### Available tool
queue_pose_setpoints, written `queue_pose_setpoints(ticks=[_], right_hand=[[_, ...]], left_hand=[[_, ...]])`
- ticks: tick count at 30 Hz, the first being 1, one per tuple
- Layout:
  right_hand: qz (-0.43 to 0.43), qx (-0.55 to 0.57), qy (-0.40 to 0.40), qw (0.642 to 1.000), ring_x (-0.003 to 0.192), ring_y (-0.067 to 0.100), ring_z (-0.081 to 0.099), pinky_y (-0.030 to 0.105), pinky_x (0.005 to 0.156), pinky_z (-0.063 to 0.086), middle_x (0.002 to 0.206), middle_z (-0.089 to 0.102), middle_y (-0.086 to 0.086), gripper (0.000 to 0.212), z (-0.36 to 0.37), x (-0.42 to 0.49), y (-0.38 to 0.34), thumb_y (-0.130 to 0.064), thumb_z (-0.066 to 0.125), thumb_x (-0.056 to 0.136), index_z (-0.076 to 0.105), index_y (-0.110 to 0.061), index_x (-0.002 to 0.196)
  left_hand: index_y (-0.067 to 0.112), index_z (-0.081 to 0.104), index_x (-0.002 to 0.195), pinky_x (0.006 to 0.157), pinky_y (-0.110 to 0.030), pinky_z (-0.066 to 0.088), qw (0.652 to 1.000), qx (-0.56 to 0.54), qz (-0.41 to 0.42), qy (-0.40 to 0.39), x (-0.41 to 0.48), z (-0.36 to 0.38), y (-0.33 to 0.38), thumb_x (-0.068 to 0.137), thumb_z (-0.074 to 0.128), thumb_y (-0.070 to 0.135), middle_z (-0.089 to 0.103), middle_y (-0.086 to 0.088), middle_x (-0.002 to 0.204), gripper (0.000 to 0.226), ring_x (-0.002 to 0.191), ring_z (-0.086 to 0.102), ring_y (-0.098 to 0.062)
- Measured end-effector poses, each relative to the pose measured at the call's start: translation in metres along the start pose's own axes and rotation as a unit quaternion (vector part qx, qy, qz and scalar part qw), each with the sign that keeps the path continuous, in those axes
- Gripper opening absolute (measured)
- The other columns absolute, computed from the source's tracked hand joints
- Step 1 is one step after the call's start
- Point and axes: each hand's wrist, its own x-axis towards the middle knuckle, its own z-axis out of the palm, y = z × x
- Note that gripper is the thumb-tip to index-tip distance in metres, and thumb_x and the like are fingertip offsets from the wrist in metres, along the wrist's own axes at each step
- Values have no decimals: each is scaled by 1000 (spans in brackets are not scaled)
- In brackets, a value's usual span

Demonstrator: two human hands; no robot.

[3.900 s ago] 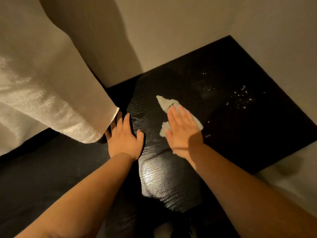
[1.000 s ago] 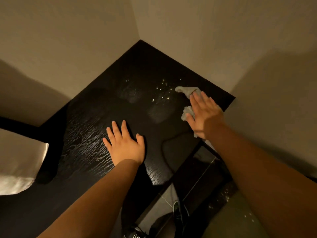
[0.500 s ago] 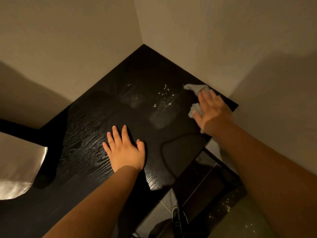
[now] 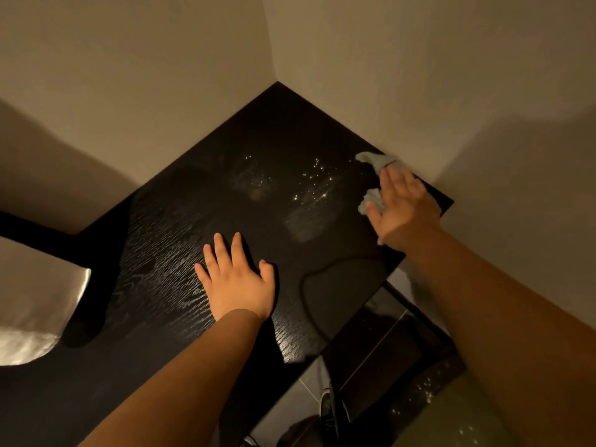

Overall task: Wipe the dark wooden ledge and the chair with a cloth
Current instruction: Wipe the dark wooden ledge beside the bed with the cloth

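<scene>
The dark wooden ledge (image 4: 180,227) fills a corner between two pale walls, with grain and wet droplets shining on it. My left hand (image 4: 237,282) lies flat on the ledge near its front, fingers spread, holding nothing. My right hand (image 4: 403,208) presses a small pale grey cloth (image 4: 375,160) flat onto the ledge's right end, beside the wall. Most of the cloth is hidden under the palm; two ends stick out past the fingers and thumb. No chair is in view.
A white towel (image 4: 32,311) hangs over the ledge at the left edge. Below the ledge's front edge are a dark frame (image 4: 416,317), a tiled floor and a shoe (image 4: 327,411). Walls (image 4: 161,75) close the ledge at the back and right.
My right hand has slid the cloth to the right along the ledge, up to the wall end. My left hand has stayed flat in place. The view has turned right, so less towel shows.
</scene>
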Motion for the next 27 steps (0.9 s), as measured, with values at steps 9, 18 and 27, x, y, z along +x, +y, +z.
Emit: queue_pose_setpoints(ticks=[9, 18, 27], right_hand=[[-58, 1, -24, 998, 159, 28, 2, 44, 129, 9, 173, 3, 10, 81, 0, -35, -41, -60, 22, 101, 2, -14, 165], [45, -1, 18, 999, 155, 38, 17, 51, 126, 20, 169, 15, 20, 95, -6, 22, -34, -64, 8, 90, 13, -3, 163], [-85, -3, -18, 996, 158, 30, 11, 46, 128, 13, 172, 14, 14, 93, 6, -26, -60, -66, 15, 91, 11, -10, 165]], left_hand=[[26, 22, 165, 129, -58, 0, 1000, -1, 0, -2, -1, -2, 1, 91, 29, 56, 10, -9, 175, 80, 161, 1, -33], [27, 20, 165, 129, -57, -1, 1000, -4, 3, -7, -1, -3, 2, 91, 29, 56, 8, -9, 176, 80, 162, -1, -33], [26, 20, 166, 129, -57, -1, 1000, -3, 5, -4, -1, -2, 1, 93, 32, 57, 8, -9, 176, 80, 162, -1, -33]])
